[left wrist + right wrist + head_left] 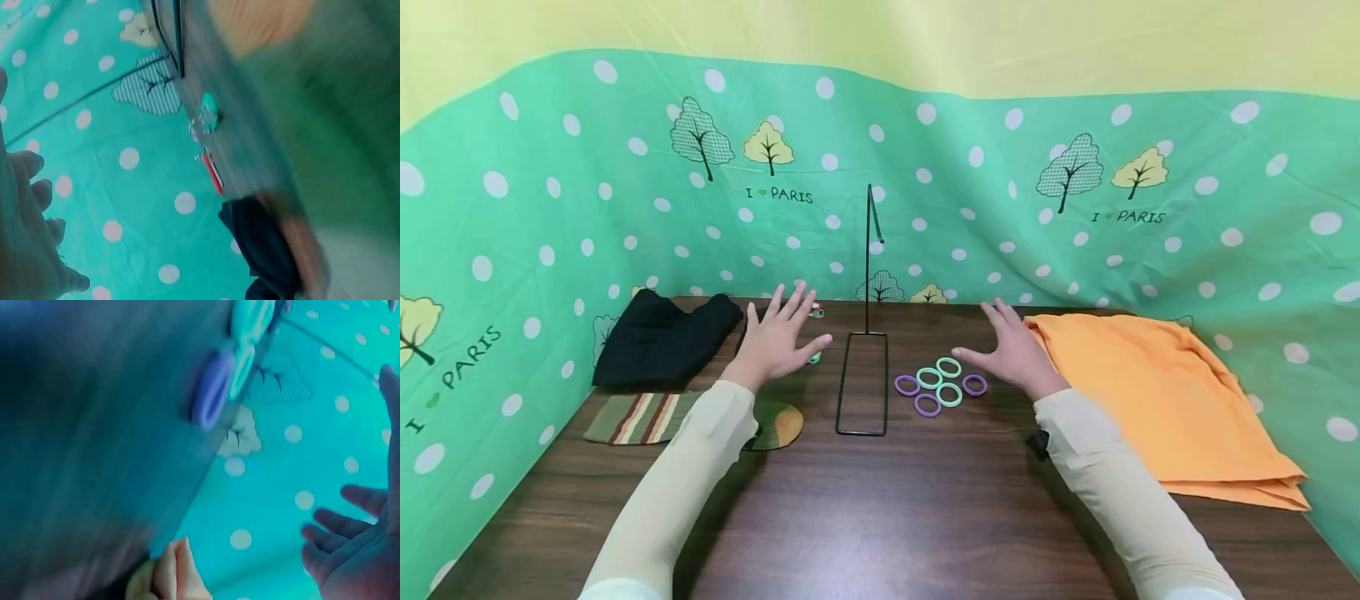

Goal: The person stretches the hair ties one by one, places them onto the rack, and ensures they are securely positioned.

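Both hands hover above a dark wooden table (880, 517) with fingers spread and nothing held. My left hand (781, 335) floats left of a thin black wire stand (865, 367) with an upright hooked rod. A small green item (815, 357) lies just under its fingers and a small red-and-white item (816, 312) sits beyond them. My right hand (1011, 350) floats right of a cluster of several purple and green hair rings (942, 385). The right wrist view is blurred and shows the rings (228, 375) and open fingers (350, 550).
A black cloth (658, 337) is bunched at the back left, with a striped mat (640, 417) in front of it. An orange folded cloth (1165, 400) covers the right side. A green polka-dot backdrop (550, 208) walls the table on three sides.
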The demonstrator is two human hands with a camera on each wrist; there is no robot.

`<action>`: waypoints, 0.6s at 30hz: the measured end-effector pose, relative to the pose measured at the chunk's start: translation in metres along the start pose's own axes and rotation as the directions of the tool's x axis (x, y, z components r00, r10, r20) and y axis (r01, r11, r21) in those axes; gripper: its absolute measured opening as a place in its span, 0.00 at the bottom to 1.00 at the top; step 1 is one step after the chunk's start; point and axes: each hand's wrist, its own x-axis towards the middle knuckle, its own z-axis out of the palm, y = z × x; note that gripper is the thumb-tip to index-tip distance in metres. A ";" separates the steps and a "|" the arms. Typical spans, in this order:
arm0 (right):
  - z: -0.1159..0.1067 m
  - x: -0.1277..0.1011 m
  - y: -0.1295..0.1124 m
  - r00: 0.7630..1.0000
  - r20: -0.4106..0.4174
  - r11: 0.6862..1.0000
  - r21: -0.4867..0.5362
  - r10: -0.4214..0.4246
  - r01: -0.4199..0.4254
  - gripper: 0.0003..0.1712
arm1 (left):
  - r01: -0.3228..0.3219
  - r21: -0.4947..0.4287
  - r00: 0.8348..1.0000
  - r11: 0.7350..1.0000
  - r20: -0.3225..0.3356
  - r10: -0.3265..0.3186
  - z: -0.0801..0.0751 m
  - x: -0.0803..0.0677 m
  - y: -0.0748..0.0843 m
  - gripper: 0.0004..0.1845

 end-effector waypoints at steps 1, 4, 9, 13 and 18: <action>0.003 -0.003 -0.003 1.000 0.007 1.000 0.014 -0.003 0.003 0.63 | -0.011 0.002 1.000 1.000 0.002 0.011 0.001 -0.003 0.002 0.46; 0.010 -0.012 -0.012 0.999 0.027 0.999 0.038 -0.024 0.023 0.58 | -0.046 0.012 0.999 0.999 0.013 0.046 0.006 -0.012 0.009 0.46; 0.019 -0.021 -0.024 0.995 0.070 0.989 0.129 -0.074 0.065 0.45 | -0.107 0.033 0.993 0.994 0.059 0.105 0.013 -0.025 0.020 0.45; 0.026 -0.024 -0.031 0.987 0.126 0.968 0.241 -0.099 0.066 0.37 | -0.157 0.021 0.981 0.987 0.114 0.154 0.018 -0.034 0.028 0.44; 0.035 -0.025 -0.037 0.964 0.245 0.937 0.350 -0.103 0.011 0.31 | -0.210 0.020 0.954 0.978 0.225 0.200 0.025 -0.040 0.035 0.44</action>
